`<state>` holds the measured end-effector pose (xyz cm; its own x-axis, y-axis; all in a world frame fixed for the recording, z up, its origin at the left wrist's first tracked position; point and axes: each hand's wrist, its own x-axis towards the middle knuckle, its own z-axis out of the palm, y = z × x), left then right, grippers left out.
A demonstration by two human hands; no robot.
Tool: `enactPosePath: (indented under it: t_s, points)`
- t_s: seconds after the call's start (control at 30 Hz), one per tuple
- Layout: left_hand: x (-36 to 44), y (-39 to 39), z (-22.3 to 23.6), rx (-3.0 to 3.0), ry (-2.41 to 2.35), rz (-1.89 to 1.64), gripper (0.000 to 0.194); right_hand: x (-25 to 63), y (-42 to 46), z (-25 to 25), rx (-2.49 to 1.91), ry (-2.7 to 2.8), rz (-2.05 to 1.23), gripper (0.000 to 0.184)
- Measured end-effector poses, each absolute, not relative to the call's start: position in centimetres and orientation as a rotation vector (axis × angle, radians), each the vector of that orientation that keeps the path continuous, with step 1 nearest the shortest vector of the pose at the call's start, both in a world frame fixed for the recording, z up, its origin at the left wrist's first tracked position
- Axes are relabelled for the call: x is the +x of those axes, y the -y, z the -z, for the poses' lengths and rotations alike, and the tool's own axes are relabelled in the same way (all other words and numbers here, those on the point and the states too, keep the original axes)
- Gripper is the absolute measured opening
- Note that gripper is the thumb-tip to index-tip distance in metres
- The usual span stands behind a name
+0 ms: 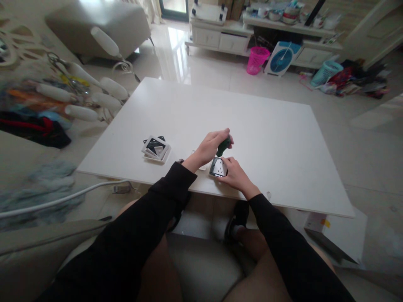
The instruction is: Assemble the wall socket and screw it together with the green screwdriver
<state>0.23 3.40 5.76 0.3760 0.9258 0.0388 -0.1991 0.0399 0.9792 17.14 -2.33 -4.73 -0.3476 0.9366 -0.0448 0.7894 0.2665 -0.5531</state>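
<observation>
My left hand (211, 147) is closed round the dark green handle of a screwdriver (223, 146), held steeply over the top edge of a wall socket (218, 167). The screwdriver's tip is too small to make out. The socket lies on the white table (267, 138) near its front edge, its slotted white face up and a dark rim around it. From the right, my right hand (236, 173) grips the socket between thumb and fingers. A white flat piece (202, 167) shows partly behind my left wrist.
Left on the table sits a pile of white cover frames (163, 156) with black inner frames. A lamp with white shades (115, 88) stands by the table's left edge. Beyond are a pink basket (256, 61), a blue fan (281, 59) and a low cabinet (206, 37).
</observation>
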Motion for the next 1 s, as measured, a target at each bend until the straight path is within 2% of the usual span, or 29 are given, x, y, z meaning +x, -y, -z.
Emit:
enactPosePath:
  t_s: [0.17,0.6,0.67,0.77,0.8,1.0]
  points:
    - [0.3,-3.4,-5.6,1.085,-0.855,-1.053,0.06,17.2,2.3,4.9,-1.583,2.244,-0.709,0.081]
    - [-1.7,-4.8,-6.0,0.788,-0.962,-1.426,0.045,17.5,2.1,5.3,-1.605,2.183,-0.731,0.093]
    - [-1.9,-4.8,-6.1,0.762,-0.945,-1.425,0.044,17.4,1.9,4.8,-1.572,2.088,-0.709,0.08]
    - [-1.6,-4.6,-5.9,0.671,-0.885,-1.405,0.041,17.2,1.5,3.6,-1.491,1.821,-0.758,0.046]
    - [-1.3,-4.4,-5.8,0.632,-0.864,-1.389,0.04,17.1,1.4,3.2,-1.455,1.719,-0.811,0.04]
    - [1.0,-2.9,-5.1,0.461,-0.739,-1.274,0.03,16.3,1.1,2.6,-1.222,1.37,-1.114,0.039]
